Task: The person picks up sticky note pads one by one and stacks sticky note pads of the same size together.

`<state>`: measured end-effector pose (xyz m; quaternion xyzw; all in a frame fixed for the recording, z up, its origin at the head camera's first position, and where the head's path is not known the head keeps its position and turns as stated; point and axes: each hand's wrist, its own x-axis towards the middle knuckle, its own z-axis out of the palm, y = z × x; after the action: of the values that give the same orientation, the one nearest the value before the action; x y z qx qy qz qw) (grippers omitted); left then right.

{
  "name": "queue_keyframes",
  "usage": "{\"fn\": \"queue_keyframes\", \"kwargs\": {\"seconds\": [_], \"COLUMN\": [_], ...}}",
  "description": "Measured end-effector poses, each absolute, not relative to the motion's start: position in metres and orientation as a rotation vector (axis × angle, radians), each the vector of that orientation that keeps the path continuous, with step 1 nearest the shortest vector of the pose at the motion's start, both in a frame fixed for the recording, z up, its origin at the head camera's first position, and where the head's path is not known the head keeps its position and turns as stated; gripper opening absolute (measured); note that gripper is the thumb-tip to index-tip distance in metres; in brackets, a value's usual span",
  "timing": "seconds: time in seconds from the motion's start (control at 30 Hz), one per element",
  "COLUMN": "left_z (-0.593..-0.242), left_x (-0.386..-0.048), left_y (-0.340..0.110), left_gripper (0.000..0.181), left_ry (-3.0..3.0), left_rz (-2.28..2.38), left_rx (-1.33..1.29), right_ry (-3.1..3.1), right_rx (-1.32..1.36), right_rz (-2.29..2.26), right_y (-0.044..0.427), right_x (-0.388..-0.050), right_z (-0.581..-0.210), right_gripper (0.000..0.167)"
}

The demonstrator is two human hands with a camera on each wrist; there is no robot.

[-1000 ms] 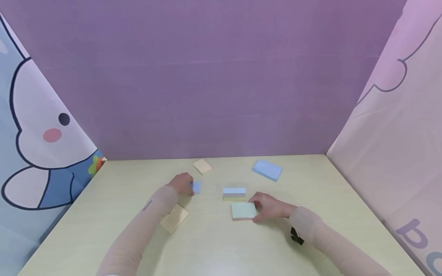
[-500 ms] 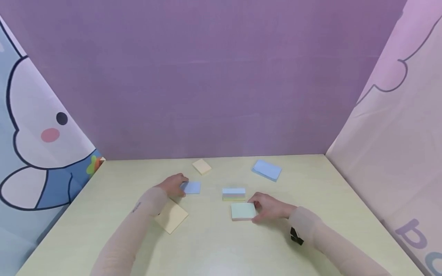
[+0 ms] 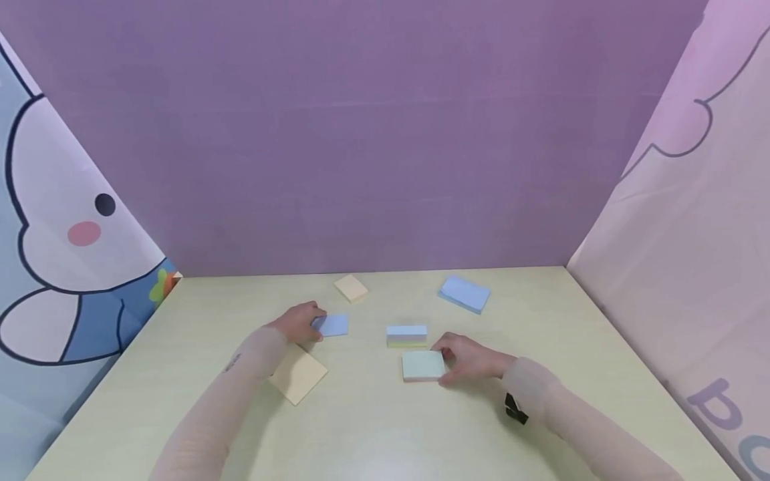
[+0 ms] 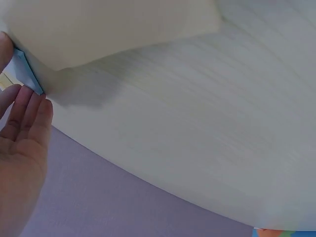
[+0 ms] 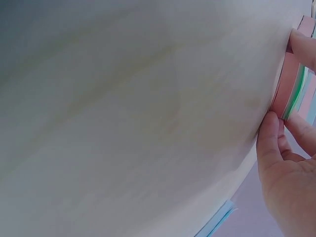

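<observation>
Part of a purple letter (image 3: pixel 716 403) prints the right wall cloth (image 3: pixel 674 267) — which letter, I cannot tell; the small mark on the left sleeve (image 3: pixel 216 401) is too small to read. The left hand (image 3: pixel 298 322) pinches the left edge of a small blue note pad (image 3: pixel 334 325). The right hand (image 3: pixel 472 357) grips the right side of a green-topped note pad (image 3: pixel 422 366), its pink and green layers showing from the right wrist. Both pads are at the pale wood-grain table (image 3: pixel 373 427), before a purple backdrop (image 3: pixel 373 147).

My counter (image 3: pixel 373 434) has a green pad (image 3: pixel 422 366), near blue pad (image 3: pixel 335 325), far blue pad (image 3: pixel 465 294), stripy pad (image 3: pixel 406 336) and two yellow pads (image 3: pixel 299 375) (image 3: pixel 351 288).
</observation>
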<state>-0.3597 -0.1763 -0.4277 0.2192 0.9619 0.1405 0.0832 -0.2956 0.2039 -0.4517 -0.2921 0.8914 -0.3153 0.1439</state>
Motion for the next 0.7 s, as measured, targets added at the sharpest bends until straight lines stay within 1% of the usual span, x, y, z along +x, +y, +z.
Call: {"fn": "queue_keyframes", "kwargs": {"seconds": [0.23,0.7], "left_z": [-0.4333,-0.4335], "left_x": [-0.3626,-0.3535], "left_y": [-0.1787,-0.1758], "left_gripper": [0.052,0.052], "left_ry": [2.883,2.910], "left_rz": [0.451,0.566], "left_rx": [0.616,0.473], "right_ry": [2.557,2.532], "right_rx": [-0.823,-0.833], "right_rz": [-0.931,-0.954], "right_y": [0.2030,0.2047], "right_x": [-0.2951,-0.2952], "right_z": [-0.4505,-0.4531], "right_gripper": [0.048,0.049]}}
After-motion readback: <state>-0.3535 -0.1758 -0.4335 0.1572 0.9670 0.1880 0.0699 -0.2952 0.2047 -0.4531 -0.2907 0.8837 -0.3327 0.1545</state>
